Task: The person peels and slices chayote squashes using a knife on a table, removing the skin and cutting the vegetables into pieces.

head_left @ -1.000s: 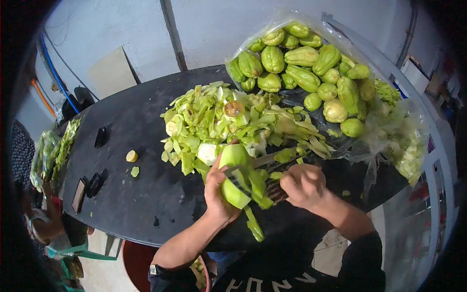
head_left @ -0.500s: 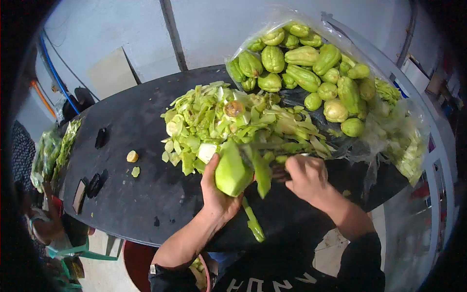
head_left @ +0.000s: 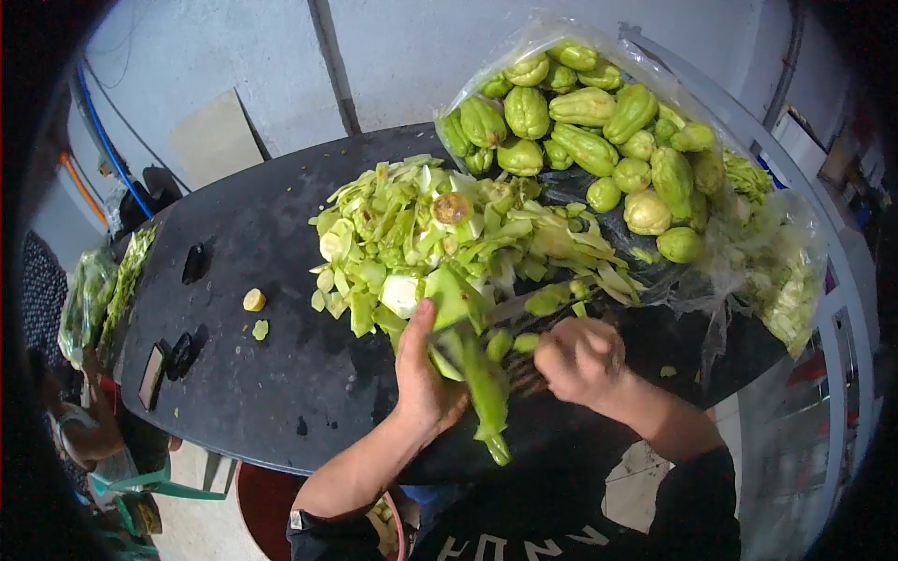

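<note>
Fingers of left hand [head_left: 427, 381] gripping part-peeled chayote [head_left: 449, 292]; right hand [head_left: 587, 360] closed round blurred blade [head_left: 453, 346].
Chayote, dial centre: judged firm, moderately heavy, slick where peeled; hold at 9 o'clock, clear of the edge. Peelings heap [head_left: 374, 238] at 12; bagged chayotes [head_left: 584, 107] at 1.

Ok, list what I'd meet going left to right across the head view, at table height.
Plastic-bagged greens → what looks like a phone → pale cut chunk → left hand gripping a partly peeled chayote → right hand → clear bag of pale green pieces.
</note>
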A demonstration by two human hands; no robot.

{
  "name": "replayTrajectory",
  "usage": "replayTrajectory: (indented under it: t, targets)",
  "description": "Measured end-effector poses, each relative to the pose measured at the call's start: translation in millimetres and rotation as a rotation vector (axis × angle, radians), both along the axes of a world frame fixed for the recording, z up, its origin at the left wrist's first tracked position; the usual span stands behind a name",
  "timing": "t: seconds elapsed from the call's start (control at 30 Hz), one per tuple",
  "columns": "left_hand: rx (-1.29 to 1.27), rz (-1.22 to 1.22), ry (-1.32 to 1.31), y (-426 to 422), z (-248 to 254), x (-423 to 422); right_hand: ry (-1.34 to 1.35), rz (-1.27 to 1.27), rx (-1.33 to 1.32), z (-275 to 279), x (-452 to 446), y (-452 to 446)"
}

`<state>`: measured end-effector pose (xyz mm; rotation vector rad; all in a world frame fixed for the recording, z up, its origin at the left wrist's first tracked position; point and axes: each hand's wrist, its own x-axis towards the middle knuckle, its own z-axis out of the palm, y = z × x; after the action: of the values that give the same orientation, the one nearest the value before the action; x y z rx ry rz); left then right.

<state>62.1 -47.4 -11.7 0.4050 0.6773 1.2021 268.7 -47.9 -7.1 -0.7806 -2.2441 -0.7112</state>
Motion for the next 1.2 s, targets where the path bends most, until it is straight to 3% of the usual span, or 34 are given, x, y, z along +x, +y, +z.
replayTrajectory:
  t: [0.1,0.33,0.43,0.47,0.63,0.77,0.8,0.83,0.9,0.93,1.1,1.2]
  targets:
    - [0.153,0.017,0.053,-3,0,3,0.076,-0.043,-0.102,-1,12,5]
    - [0.143,0.014,-0.021,1,-3,-3,0.034,0.134,0.068,10,-5,-16]
    - [0.153,0.026,-0.009,0,-6,-2,0.034,0.071,0.126,14,-3,-9]
    - [0.121,0.02,-0.033,0,-7,-3,0.014,0.058,-0.09,6,6,-3]
    - [0.263,0.004,0.022,-1,3,0,0.019,0.031,0.08,2,5,-6]
    - [0.408,0.044,0.098,-10,-6,1,0.112,0.007,-0.011,5,4,2]
    - [0.337,-0.053,0.036,-5,2,3,0.085,-0.124,-0.231,1,11,6]
    - [0.341,-0.061,0.03,-7,6,4,0.179,-0.131,-0.279,-5,17,13]
    - [0.41,-0.135,0.219,-9,12,3,0.18,-0.111,-0.294,-1,23,13]
    - [0.425,-0.139,0.032,-9,10,2,0.174,-0.069,-0.285,3,22,10]
    - [0.339,-0.017,0.045,-3,3,2,0.183,0.111,-0.111,15,1,-8]
    - [0.397,-0.113,0.217,-6,16,3,0.186,-0.199,-0.377,4,13,12]
